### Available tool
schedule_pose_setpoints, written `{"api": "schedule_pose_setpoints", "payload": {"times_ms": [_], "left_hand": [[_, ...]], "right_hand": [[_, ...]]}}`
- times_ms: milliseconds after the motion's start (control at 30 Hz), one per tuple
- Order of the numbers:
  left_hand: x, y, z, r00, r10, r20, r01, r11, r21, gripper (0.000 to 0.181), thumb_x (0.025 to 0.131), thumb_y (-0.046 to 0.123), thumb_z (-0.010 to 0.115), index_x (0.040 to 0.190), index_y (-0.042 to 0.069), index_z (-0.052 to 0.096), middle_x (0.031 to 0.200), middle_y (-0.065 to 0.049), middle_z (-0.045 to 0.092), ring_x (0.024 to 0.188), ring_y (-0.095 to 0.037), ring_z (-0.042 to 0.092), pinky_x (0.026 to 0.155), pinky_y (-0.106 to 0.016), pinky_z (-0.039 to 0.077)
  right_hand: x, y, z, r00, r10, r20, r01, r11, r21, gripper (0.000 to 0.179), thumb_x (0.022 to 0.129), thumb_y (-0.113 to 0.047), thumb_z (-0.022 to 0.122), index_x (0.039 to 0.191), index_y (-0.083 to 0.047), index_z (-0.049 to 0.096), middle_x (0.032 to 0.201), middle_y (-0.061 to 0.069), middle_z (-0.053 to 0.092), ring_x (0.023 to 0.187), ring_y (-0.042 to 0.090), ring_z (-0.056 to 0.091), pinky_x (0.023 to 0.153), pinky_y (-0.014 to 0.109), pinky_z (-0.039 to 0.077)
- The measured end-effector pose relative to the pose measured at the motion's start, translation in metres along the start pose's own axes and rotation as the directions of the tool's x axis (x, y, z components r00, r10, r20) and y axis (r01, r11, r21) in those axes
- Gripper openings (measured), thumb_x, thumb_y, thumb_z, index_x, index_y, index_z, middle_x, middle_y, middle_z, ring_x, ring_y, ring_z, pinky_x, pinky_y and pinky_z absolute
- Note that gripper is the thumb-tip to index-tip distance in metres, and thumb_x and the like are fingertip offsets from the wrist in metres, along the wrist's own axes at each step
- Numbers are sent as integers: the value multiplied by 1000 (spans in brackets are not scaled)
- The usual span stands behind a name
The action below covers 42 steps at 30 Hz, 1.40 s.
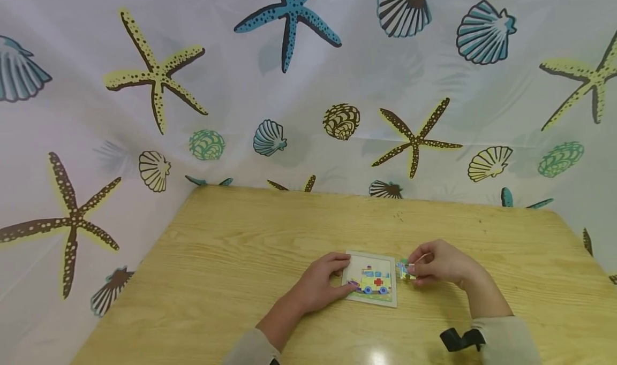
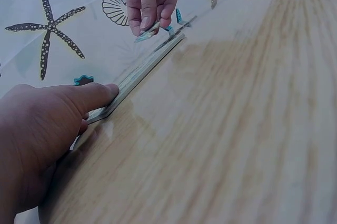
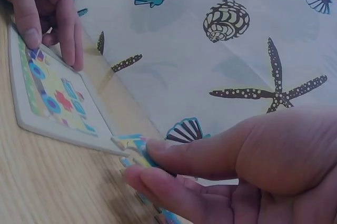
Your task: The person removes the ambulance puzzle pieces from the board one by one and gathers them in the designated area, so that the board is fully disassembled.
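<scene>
A square jigsaw puzzle board [image 1: 370, 255] with a pale raised rim lies flat on the table. Pieces in its lower part form a yellow ambulance picture [image 1: 376, 282] with a red cross and blue wheels; the upper part shows bare tray. My left hand [image 1: 320, 282] grips the board's left side, its thumb near the lower left of the picture and its fingers at the upper left corner. Just off the right rim, my right hand [image 1: 441, 263] pinches colourful puzzle pieces [image 3: 134, 148] between thumb and fingers. Those fingers partly hide the pieces, so their number is unclear.
The board rests on a light wood-grain table [image 1: 241, 236]. A white curtain [image 1: 308, 86] printed with starfish and shells hangs along the back and sides. A black strap [image 1: 460, 339] sticks out by the right sleeve.
</scene>
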<state>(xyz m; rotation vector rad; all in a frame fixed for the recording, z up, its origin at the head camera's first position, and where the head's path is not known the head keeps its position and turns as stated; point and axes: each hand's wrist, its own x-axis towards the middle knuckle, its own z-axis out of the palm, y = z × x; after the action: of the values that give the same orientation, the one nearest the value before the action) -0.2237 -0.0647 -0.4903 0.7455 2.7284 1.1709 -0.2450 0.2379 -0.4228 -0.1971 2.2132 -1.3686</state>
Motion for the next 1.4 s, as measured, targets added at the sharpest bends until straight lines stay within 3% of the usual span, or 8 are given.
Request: {"api": "schedule_pose_setpoints", "payload": {"times_ms": [167, 433, 767, 900, 1033, 1167, 1267, 1400], "left_hand": [[-1, 0, 0, 1000, -5, 4, 5, 1000, -9, 60, 91, 38, 73, 140, 6, 58, 145, -1, 53, 112, -11, 59, 99, -31, 50], [-3, 1, -2, 1000, -2, -3, 2, 1000, -21, 59, 91, 35, 74, 140, 4, 58, 145, -2, 54, 115, -13, 59, 99, -32, 50], [0, 1, -2, 1000, 13, -4, -13, 1000, -3, 59, 91, 37, 74, 139, 5, 59, 144, -1, 54, 107, -9, 59, 93, -26, 51], [-1, 2, -2, 1000, 6, -3, -6, 1000, -1, 59, 91, 37, 74, 139, 5, 59, 144, -1, 54, 106, -8, 58, 93, -26, 51], [-2, 3, -2, 1000, -14, 4, 14, 1000, -10, 59, 91, 36, 74, 139, 5, 58, 145, -1, 54, 104, -8, 58, 92, -26, 50], [-3, 2, -1, 1000, -16, 6, 16, 1000, -10, 60, 91, 36, 74, 140, 5, 58, 145, -1, 54, 104, -8, 57, 92, -26, 50], [-3, 2, -1, 1000, -7, 1, 7, 1000, -10, 59, 91, 35, 74, 139, 5, 58, 145, -2, 54, 103, -7, 57, 92, -26, 50], [-2, 2, -2, 1000, 3, -4, -3, 1000, -19, 59, 91, 35, 74, 139, 4, 58, 144, -2, 54, 104, -8, 57, 93, -26, 50]], "right_hand": [[0, 3, 1, 998, 43, -50, -46, 997, -68, 15, 92, -2, 68, 103, 8, 63, 87, 11, 66, 70, 15, 68, 68, 31, 61], [0, 0, 14, 994, 48, -95, -62, 986, -154, 12, 87, -3, 75, 90, 6, 67, 80, 10, 67, 63, 12, 66, 62, 29, 60], [-4, -13, 27, 959, 56, -277, -151, 930, -335, 16, 80, -3, 81, 77, 0, 66, 67, 7, 66, 54, 13, 63, 55, 26, 55], [-4, -13, 29, 949, 49, -311, -167, 915, -367, 20, 77, -4, 82, 75, -2, 62, 64, 7, 66, 54, 14, 63, 54, 25, 51], [-2, -8, 24, 967, 48, -250, -125, 945, -301, 20, 80, -7, 81, 80, 0, 62, 68, 7, 66, 56, 14, 64, 56, 27, 54], [-2, -6, 13, 992, 21, -122, -36, 992, -119, 23, 90, -17, 75, 95, 3, 65, 81, 10, 69, 64, 13, 66, 62, 29, 58], [-1, -7, 6, 999, -20, -43, 20, 1000, 2, 33, 95, -24, 70, 109, 6, 65, 93, 13, 71, 72, 13, 68, 67, 28, 60], [2, -9, 4, 999, -52, 10, 51, 995, 80, 45, 97, -26, 68, 122, 9, 62, 99, 14, 70, 77, 12, 69, 70, 26, 60]]}}
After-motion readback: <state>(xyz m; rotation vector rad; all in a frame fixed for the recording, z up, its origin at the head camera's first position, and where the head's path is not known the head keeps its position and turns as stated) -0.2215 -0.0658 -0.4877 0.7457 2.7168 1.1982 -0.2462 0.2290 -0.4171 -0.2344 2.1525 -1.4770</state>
